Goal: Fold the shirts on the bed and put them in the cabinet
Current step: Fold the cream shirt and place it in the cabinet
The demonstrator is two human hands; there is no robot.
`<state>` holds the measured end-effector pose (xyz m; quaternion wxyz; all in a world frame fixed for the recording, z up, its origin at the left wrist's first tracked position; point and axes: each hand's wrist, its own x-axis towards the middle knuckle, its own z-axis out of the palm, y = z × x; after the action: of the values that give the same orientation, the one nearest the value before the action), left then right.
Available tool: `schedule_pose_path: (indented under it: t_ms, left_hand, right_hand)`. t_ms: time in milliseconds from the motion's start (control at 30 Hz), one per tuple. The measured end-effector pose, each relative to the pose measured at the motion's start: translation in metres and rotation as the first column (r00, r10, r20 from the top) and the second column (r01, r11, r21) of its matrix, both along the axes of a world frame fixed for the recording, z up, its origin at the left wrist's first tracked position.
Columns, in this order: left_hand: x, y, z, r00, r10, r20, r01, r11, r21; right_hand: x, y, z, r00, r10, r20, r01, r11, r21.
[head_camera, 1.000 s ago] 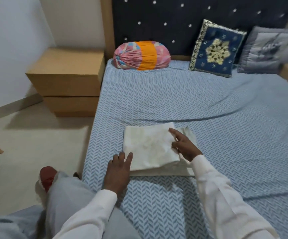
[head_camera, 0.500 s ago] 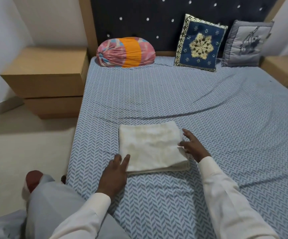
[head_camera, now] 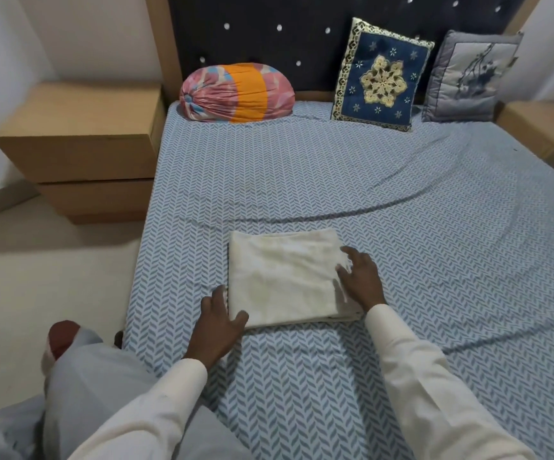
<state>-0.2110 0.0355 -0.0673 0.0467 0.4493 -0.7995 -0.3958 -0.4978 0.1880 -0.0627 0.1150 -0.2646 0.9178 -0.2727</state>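
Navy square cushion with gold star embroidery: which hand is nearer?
Right. The right hand rests on the folded cream shirt, straight in front of the navy cushion; the left hand sits at the shirt's near-left corner, farther away.
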Motion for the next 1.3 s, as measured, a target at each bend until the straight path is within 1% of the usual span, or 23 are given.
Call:
schedule_pose_path:
  t_ms: [67, 133, 233, 367, 400, 467, 500, 533, 567, 633, 700, 733, 767, 800, 833, 867, 900, 933, 967, 1033, 1133, 1233, 1300]
  left_hand:
    - [-0.007, -0.003, 0.002, 0.998, 0.07, 0.001, -0.07, 0.997, 0.043]
    - [-0.011, -0.006, 0.003, 0.995, 0.093, 0.025, -0.094, 0.994, 0.056]
    - [-0.014, -0.01, 0.002, 0.992, 0.09, 0.082, -0.095, 0.994, 0.055]
    - [-0.011, -0.013, -0.002, 0.99, 0.119, 0.081, -0.123, 0.991, 0.049]
    - [-0.011, -0.013, -0.004, 0.989, 0.122, 0.081, -0.125, 0.992, 0.036]
    - [-0.011, -0.01, -0.004, 0.989, 0.123, 0.078, -0.123, 0.992, 0.004]
    - [-0.011, -0.01, -0.004, 0.989, 0.126, 0.079, -0.126, 0.992, -0.004]
    - [-0.011, -0.011, -0.004, 0.988, 0.131, 0.077, -0.13, 0.991, -0.013]
    - [-0.011, -0.011, -0.004, 0.989, 0.13, 0.075, -0.129, 0.991, -0.021]
    - [-0.009, -0.012, -0.005, 0.988, 0.134, 0.072, -0.133, 0.991, -0.026]
    - [-0.007, -0.013, -0.007, 0.99, 0.134, 0.05, -0.133, 0.991, -0.023]
    - [-0.006, -0.013, -0.007, 0.99, 0.136, 0.038, -0.136, 0.991, -0.02]
    - [-0.006, -0.013, -0.006, 0.99, 0.139, 0.027, -0.138, 0.99, -0.018]
    - [-0.005, -0.013, -0.006, 0.989, 0.145, 0.012, -0.144, 0.989, -0.018]
    - [-0.004, -0.014, -0.005, 0.988, 0.154, 0.003, -0.154, 0.988, -0.017]
    - [-0.005, -0.014, -0.005, 0.987, 0.163, 0.0, -0.163, 0.987, -0.014]
    - [-0.004, -0.015, -0.005, 0.984, 0.181, 0.0, -0.181, 0.984, -0.006]
    - [-0.005, -0.015, -0.005, 0.981, 0.194, -0.002, -0.194, 0.981, 0.008]
    - [-0.005, -0.017, -0.005, 0.978, 0.207, -0.003, -0.206, 0.978, 0.028]
    - [-0.004, -0.019, -0.005, 0.981, 0.195, -0.001, -0.194, 0.978, 0.073]
    - [-0.003, -0.02, -0.009, 0.987, 0.161, -0.004, -0.159, 0.974, 0.163]
    - [-0.002, -0.023, -0.006, 0.991, 0.129, -0.022, -0.123, 0.973, 0.195]
    - [0.001, -0.026, -0.005, 0.984, 0.156, -0.08, -0.127, 0.948, 0.293]
  right_hand:
    - [-0.015, -0.025, 0.004, 0.998, -0.023, 0.052, 0.02, 0.998, 0.061]
    - [-0.034, -0.043, 0.002, 0.992, -0.03, 0.123, 0.013, 0.99, 0.142]
    - [-0.045, -0.056, 0.005, 0.986, -0.051, 0.161, 0.024, 0.986, 0.167]
    - [-0.035, -0.068, 0.016, 0.994, -0.08, 0.075, 0.049, 0.934, 0.354]
    - [-0.029, -0.073, 0.016, 0.998, -0.065, 0.018, 0.053, 0.928, 0.369]
    - [-0.017, -0.083, 0.012, 0.993, -0.02, -0.116, 0.055, 0.95, 0.307]
    - [-0.012, -0.089, 0.009, 0.987, 0.034, -0.159, 0.016, 0.953, 0.301]
    - [-0.008, -0.097, 0.006, 0.981, 0.111, -0.16, -0.052, 0.941, 0.335]
    - [-0.007, -0.102, 0.002, 0.979, 0.166, -0.119, -0.109, 0.917, 0.385]
    - [-0.009, -0.114, 0.0, 0.984, 0.172, -0.048, -0.132, 0.881, 0.453]
    - [-0.01, -0.123, 0.005, 0.989, 0.112, -0.099, -0.062, 0.908, 0.413]
    - [-0.006, -0.128, 0.008, 0.981, 0.102, -0.164, -0.042, 0.942, 0.332]
    - [0.003, -0.131, 0.01, 0.967, 0.123, -0.222, -0.078, 0.976, 0.204]
    - [0.016, -0.137, 0.012, 0.952, 0.193, -0.236, -0.182, 0.981, 0.067]
    - [0.031, -0.143, 0.011, 0.931, 0.315, -0.186, -0.325, 0.945, -0.027]
    - [0.045, -0.147, 0.01, 0.883, 0.457, -0.105, -0.464, 0.884, -0.057]
    - [0.057, -0.156, 0.007, 0.81, 0.586, -0.02, -0.586, 0.81, -0.012]
    - [0.064, -0.163, 0.005, 0.746, 0.665, 0.039, -0.666, 0.742, 0.083]
    - [0.067, -0.176, 0.0, 0.718, 0.694, 0.051, -0.69, 0.7, 0.184]
    - [0.066, -0.198, -0.003, 0.768, 0.639, 0.04, -0.62, 0.727, 0.295]
    - [0.062, -0.225, -0.002, 0.833, 0.553, 0.024, -0.52, 0.766, 0.378]
    - [0.064, -0.241, 0.003, 0.855, 0.517, 0.043, -0.49, 0.778, 0.393]
    - [0.065, -0.249, 0.005, 0.86, 0.509, 0.033, -0.479, 0.783, 0.396]
